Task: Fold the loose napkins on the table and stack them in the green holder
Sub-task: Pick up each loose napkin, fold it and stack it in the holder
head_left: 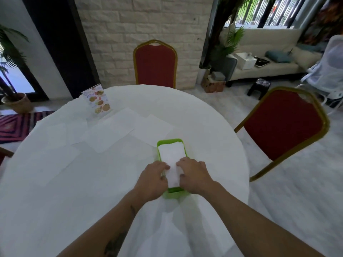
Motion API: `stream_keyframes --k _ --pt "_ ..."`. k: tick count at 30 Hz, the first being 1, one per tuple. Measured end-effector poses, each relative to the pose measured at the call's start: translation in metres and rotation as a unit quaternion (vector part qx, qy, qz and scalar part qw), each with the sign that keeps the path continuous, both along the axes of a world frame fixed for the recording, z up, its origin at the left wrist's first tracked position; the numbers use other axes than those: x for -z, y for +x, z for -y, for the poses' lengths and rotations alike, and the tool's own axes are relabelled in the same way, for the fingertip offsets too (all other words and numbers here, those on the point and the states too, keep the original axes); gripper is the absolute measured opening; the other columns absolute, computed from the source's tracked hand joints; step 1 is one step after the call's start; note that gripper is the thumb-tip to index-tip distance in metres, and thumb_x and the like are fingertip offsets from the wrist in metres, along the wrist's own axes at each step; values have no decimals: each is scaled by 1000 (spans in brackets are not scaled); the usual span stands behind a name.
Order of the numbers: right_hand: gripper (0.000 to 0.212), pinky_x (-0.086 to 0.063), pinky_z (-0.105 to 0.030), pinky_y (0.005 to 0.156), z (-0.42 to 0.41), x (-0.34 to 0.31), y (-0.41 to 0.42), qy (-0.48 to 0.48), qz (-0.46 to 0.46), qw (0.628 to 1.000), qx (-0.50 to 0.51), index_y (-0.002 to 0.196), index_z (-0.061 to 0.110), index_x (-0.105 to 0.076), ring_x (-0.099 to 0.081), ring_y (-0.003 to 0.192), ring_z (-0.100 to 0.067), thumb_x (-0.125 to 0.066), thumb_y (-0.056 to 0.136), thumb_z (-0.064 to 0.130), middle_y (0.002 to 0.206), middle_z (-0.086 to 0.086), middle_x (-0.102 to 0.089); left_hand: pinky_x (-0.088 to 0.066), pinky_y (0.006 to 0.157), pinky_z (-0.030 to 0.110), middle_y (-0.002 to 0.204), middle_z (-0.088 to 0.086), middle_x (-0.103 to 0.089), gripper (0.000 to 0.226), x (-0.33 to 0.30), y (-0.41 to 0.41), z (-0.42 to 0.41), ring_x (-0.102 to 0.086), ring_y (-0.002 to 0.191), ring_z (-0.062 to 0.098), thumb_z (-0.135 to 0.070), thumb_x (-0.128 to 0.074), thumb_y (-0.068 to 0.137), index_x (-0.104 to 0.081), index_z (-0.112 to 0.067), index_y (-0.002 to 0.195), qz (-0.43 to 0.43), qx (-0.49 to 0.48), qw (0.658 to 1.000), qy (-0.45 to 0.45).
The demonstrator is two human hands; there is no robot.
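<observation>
A green holder (169, 142) lies on the round white table (55, 182), a little right of centre. Folded white napkins (171, 154) fill it. My left hand (153, 178) and my right hand (194, 175) rest on either side of the holder's near end, fingertips pinching the top folded napkin from both sides. Several loose unfolded napkins (109, 130) lie flat on the table behind the holder, towards the left and centre; another loose napkin (154, 127) lies just beyond the holder.
A standing menu card (97, 101) is at the table's far left edge. A red chair (155, 64) stands behind the table and another red chair (282, 123) to the right. A person in white (332, 67) sits at far right, near a sofa (259, 52).
</observation>
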State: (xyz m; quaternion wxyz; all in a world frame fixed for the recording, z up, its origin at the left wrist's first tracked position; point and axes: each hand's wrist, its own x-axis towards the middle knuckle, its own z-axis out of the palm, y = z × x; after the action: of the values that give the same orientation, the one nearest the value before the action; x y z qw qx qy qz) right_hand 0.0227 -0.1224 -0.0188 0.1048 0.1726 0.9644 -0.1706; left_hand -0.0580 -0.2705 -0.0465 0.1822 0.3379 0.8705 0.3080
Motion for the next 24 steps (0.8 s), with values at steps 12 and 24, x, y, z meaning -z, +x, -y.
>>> stream_keyframes --k 12,24 --pt "49 -43 -29 95 -96 -7 -115 -197 -97 969 115 133 18 -54 -53 119 -24 -59 85 11 132 -8 -52 -35 100 23 131 0 -57 40 -4 -97 -26 -50 122 16 -4 -49 85 -60 -20 121 44 -219 973 50" --pt "63 -35 -39 105 -143 72 -217 -189 -13 974 124 145 13 -35 -32 133 -34 -55 86 22 140 -14 -38 -2 120 48 161 -5 -6 74 45 -148 -58 -4 148 15 -21 -47 83 -18 -28 150 5 -145 948 -284"
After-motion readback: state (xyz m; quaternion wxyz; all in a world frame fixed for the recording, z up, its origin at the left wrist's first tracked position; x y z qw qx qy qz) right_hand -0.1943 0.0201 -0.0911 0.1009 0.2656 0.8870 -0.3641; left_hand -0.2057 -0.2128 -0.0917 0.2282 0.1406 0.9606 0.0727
